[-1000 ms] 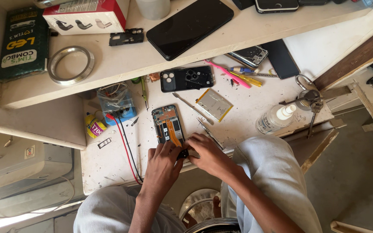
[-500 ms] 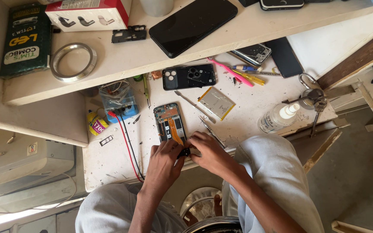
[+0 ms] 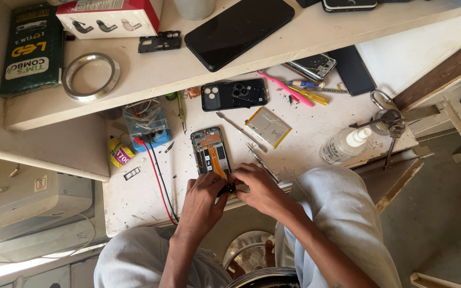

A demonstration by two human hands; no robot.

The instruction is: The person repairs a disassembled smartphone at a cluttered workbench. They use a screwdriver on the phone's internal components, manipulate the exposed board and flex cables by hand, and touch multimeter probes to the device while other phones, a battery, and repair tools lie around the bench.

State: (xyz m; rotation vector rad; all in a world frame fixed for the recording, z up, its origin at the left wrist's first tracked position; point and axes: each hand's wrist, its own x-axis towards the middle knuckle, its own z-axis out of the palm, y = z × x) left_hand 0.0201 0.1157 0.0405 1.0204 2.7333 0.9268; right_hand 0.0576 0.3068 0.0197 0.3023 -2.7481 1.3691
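a matt, scuffed white worktop [image 3: 305, 144] is seen, speckled with dark grit. the opened phone [image 3: 211, 152] is shown with bare metal parts and an orange flex strip. a glossy black glass slab [image 3: 238, 26] is laid on the smooth pale shelf [image 3: 150, 80]. a shiny metal ring [image 3: 90, 76] gleams. a clear plastic bottle [image 3: 342, 146] is noted, and rough brown wood [image 3: 444, 72] at the edge. pale denim cloth [image 3: 342, 213] is worn.
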